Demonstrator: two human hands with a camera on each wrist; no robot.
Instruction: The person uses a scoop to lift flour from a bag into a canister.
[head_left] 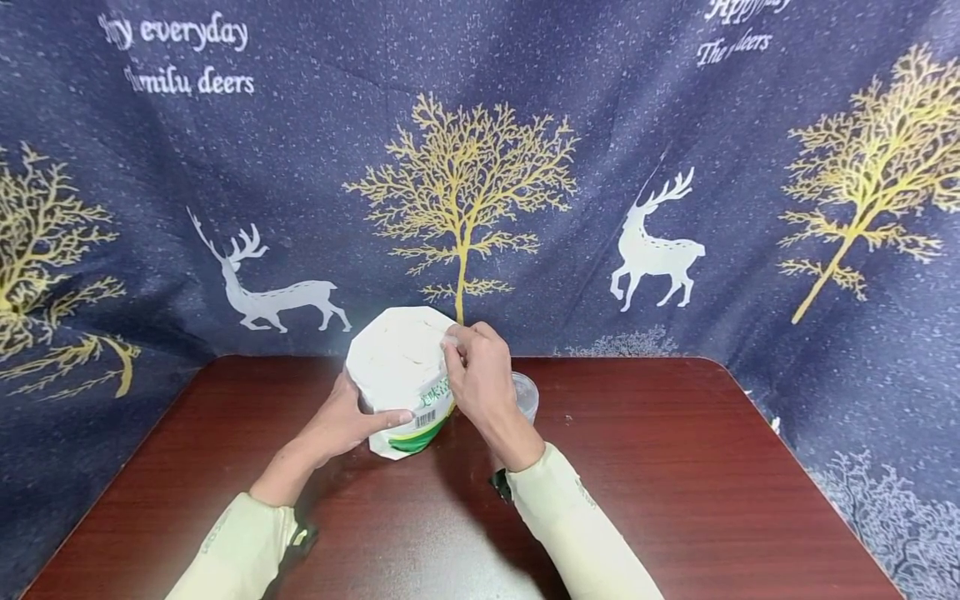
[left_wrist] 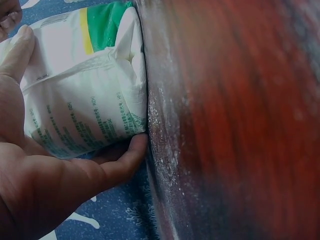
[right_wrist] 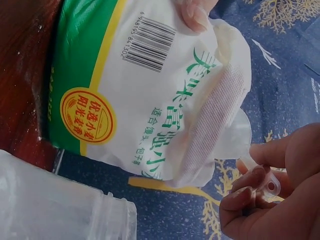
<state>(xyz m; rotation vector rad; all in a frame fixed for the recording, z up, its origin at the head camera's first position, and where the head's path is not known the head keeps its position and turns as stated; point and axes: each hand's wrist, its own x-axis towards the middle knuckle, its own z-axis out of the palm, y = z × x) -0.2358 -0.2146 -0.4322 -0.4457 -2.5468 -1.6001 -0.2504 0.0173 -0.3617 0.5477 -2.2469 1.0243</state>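
Observation:
A white flour bag (head_left: 423,421) with a yellow stripe and green bottom stands on the table, its open top tilted toward me. My left hand (head_left: 341,421) grips its left side, thumb along the front and fingers around behind. At the mouth, my right hand (head_left: 483,375) pinches the handle of a translucent plastic scoop (right_wrist: 235,140). The scoop's bowl dips partly behind the folded rim, so its contents are hidden. Just right of the bag, a clear plastic jar (head_left: 527,396) is half covered by my right hand; its threaded neck shows in the right wrist view.
The reddish-brown wooden table (head_left: 675,483) extends to both sides and toward me. Behind it hangs a dark blue cloth (head_left: 300,167) with deer and golden trees. White powder specks (left_wrist: 162,130) dot the table near the bag's base.

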